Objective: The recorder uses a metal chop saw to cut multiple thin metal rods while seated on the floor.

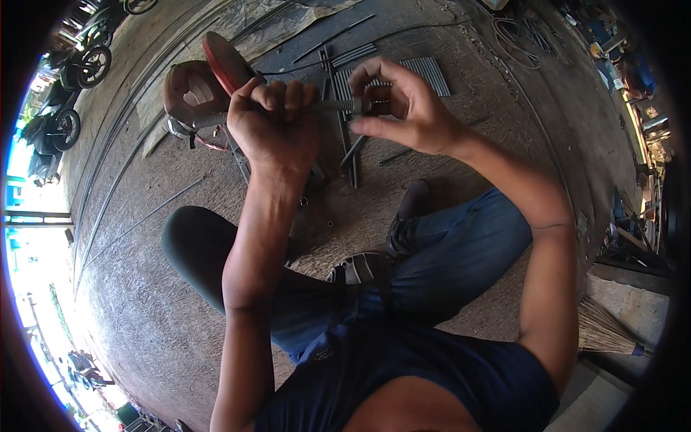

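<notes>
The left hand (273, 122) has its grip wrapped firmly around a threaded rod (332, 106), which runs crosswise above the floor (158, 302) and sticks out on both sides of the fist. At the rod's right-hand end sits a nut (357, 106); the right hand (414, 108) curves about this end, thumb below and fingers above, but whether its grip presses on the nut cannot be told. Beyond the left fist, a red disc-shaped part (224, 65) stands tilted beside a brown housing (177, 93). Past the right hand, a row of grey rods (435, 75) lies side by side on the floor, partly hidden by the fingers. Motorcycles (80, 70) stand along the floor's far left edge, a coiled cable (512, 43) lies toward its far right corner, and a broom (604, 331) rests near its right edge.
</notes>
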{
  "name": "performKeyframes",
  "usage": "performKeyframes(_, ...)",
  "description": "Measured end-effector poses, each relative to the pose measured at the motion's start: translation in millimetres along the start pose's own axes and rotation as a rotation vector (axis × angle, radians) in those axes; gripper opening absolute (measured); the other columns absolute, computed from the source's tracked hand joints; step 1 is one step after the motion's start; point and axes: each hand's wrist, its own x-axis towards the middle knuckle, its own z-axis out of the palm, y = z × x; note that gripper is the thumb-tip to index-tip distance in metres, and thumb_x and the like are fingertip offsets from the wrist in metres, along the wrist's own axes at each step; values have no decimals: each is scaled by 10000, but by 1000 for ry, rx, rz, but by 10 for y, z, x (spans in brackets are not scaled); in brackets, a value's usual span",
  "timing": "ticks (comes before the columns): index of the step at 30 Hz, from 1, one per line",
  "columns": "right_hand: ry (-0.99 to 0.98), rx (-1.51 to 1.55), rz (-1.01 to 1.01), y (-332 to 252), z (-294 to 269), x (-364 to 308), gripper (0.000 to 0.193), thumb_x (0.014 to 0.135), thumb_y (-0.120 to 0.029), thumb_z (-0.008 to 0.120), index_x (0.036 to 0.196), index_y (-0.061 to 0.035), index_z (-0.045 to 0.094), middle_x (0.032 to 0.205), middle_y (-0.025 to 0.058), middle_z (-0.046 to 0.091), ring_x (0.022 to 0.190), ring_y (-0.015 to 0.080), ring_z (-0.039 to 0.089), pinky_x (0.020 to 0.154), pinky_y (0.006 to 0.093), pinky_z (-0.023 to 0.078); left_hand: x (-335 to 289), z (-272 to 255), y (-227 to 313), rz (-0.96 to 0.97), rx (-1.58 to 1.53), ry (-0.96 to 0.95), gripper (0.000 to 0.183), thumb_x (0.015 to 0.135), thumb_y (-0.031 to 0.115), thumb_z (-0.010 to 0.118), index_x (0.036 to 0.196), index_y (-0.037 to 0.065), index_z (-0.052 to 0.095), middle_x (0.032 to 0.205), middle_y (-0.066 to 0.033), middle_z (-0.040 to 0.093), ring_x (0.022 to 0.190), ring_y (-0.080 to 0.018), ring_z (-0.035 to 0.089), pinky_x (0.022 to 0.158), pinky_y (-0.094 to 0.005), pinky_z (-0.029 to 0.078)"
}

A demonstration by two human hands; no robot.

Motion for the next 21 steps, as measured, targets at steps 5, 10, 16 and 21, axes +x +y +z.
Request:
performKeyframes(5,-111,157,367,-15,-57,-9,227,862,-153,692,1016,-20,589,837,11,598,766,75,590,689,235,507,0,-13,-2,-27,-7,-39,351,874,128,368,526,121,318,507,-14,284,474,-157,249,593,-318,316)
performKeyframes(10,-90,-63,80,-12,-31,5,224,931,-255,608,962,-33,616,807,14,627,748,76,613,631,234,505,6,-21,-2,-10,5,-29,350,874,129,367,527,119,322,507,-15,288,473,-158,248,600,-320,321)
performKeyframes(16,28,33,171,-12,3,-27,240,910,-254,630,904,-15,619,779,22,630,708,73,607,617,220,489,6,-26,-18,-10,9,-15,347,871,128,374,528,119,329,507,-15,297,473,-159,250,602,-318,324)
performKeyframes(21,-78,-1,569,9,-18,-31,199,867,-191,687,933,-16,618,767,26,630,722,77,602,645,239,491,6,-22,-32,-22,-7,-31,347,867,123,383,524,120,332,508,-15,308,475,-159,254,602,-318,323)
